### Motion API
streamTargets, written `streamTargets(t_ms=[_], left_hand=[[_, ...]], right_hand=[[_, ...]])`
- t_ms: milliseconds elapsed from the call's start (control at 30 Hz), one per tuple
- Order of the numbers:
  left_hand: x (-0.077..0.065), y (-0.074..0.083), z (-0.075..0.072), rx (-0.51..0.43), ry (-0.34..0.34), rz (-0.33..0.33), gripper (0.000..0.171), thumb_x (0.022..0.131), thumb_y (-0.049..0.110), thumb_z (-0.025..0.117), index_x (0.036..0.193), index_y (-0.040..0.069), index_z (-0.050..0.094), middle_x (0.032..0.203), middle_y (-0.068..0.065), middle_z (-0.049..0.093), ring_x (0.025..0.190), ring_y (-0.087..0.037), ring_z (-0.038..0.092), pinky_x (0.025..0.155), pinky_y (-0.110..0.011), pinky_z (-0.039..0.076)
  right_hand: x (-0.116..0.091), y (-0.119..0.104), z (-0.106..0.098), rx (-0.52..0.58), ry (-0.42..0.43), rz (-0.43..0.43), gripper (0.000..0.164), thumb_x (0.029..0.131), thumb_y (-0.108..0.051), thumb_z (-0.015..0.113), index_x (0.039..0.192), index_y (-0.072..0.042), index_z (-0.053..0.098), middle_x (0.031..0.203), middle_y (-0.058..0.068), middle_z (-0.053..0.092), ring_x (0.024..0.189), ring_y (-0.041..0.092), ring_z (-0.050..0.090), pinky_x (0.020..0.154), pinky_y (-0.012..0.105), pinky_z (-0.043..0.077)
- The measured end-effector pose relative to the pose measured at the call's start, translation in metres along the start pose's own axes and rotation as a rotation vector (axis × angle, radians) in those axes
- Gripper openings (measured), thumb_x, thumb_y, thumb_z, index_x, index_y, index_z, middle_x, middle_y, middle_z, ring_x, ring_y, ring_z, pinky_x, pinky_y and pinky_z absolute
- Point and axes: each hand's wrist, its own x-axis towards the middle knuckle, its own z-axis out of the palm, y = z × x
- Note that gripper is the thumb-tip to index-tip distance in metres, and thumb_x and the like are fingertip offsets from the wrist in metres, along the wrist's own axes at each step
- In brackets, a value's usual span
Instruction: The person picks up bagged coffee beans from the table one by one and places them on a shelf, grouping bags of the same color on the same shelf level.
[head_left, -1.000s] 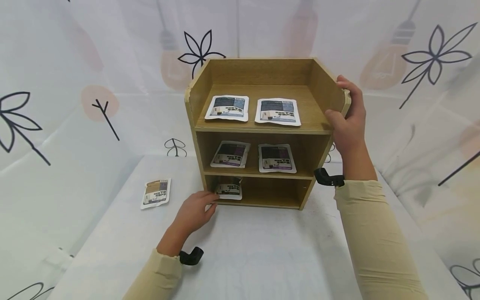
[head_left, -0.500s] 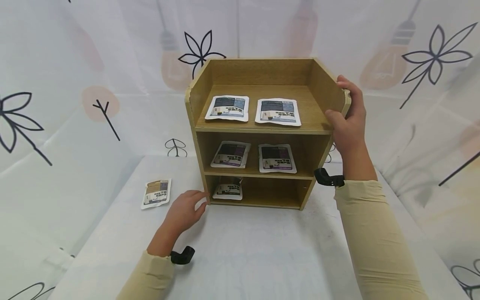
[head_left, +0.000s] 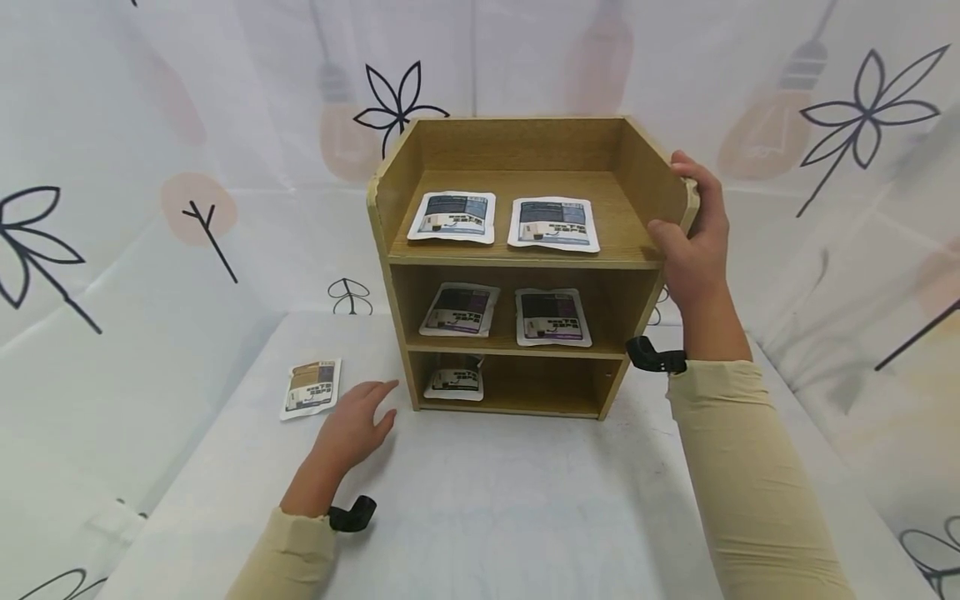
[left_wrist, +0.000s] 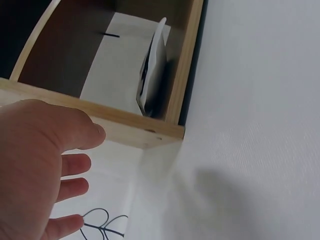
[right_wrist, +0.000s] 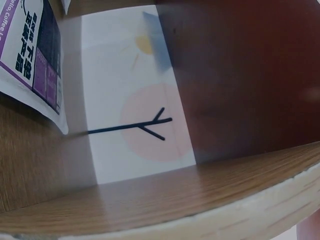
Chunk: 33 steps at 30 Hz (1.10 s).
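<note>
A small three-level wooden shelf [head_left: 517,146] stands on the white-covered table. My right hand [head_left: 699,258] grips the upper front edge of its right side panel, thumb on the inner face and fingers round the outside. My left hand [head_left: 351,429] holds nothing; its fingers are spread, a little left of the shelf's lower left corner. Inside the bottom compartment, at its left, lies a white-edged packet [head_left: 455,379], seen nearly edge-on in the left wrist view [left_wrist: 155,67]. A brown-topped packet [head_left: 312,388] lies on the table, just beyond my left hand.
Two blue-topped packets, one left [head_left: 453,217] and one right [head_left: 554,223], lie on the top level. On the middle level are two purple-trimmed packets, left [head_left: 461,309] and right [head_left: 553,317]. A patterned white cloth [head_left: 247,125] surrounds the table.
My left hand has drawn back from the packet in the bottom compartment, moving left and slightly toward me. That packet stays in the shelf. My right hand keeps its grip in the same place.
</note>
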Motion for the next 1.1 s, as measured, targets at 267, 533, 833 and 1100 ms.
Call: streamTargets(t_ms=[267, 533, 833, 1100], left_hand=[[0.003, -0.015, 0.003, 0.03, 0.014, 0.0, 0.054, 0.089, 0.022, 0.067, 0.139, 0.01, 0.051, 0.135, -0.013, 0.057, 0.128, -0.033, 0.05, 0.109, -0.052, 0.04], [0.003, -0.031, 0.003, 0.046, -0.02, -0.057, 0.064, 0.088, 0.022, 0.068, 0.146, 0.01, 0.042, 0.144, -0.017, 0.046, 0.137, -0.036, 0.04, 0.114, -0.055, 0.033], [0.001, -0.054, 0.004, 0.073, -0.029, -0.134, 0.075, 0.085, 0.018, 0.068, 0.15, 0.011, 0.033, 0.153, -0.023, 0.03, 0.141, -0.043, 0.027, 0.114, -0.062, 0.025], [0.0, -0.071, 0.003, 0.088, -0.02, -0.179, 0.081, 0.079, 0.017, 0.069, 0.15, 0.007, 0.031, 0.152, -0.025, 0.028, 0.14, -0.045, 0.026, 0.112, -0.068, 0.022]], right_hand=[[-0.002, -0.005, 0.002, 0.02, 0.008, 0.018, 0.055, 0.079, 0.005, 0.045, 0.127, -0.018, 0.054, 0.152, -0.007, 0.038, 0.135, 0.02, 0.035, 0.1, 0.033, 0.031], [0.002, 0.008, -0.002, -0.001, 0.005, 0.021, 0.056, 0.079, 0.004, 0.046, 0.129, -0.02, 0.053, 0.153, -0.007, 0.037, 0.135, 0.019, 0.035, 0.1, 0.034, 0.031], [0.004, 0.01, -0.003, 0.006, 0.0, 0.006, 0.059, 0.076, 0.007, 0.043, 0.13, -0.016, 0.052, 0.153, -0.005, 0.037, 0.137, 0.018, 0.034, 0.1, 0.031, 0.03], [0.004, 0.009, -0.003, -0.011, -0.003, 0.014, 0.059, 0.077, 0.007, 0.043, 0.13, -0.018, 0.052, 0.153, -0.007, 0.037, 0.138, 0.015, 0.034, 0.104, 0.032, 0.029]])
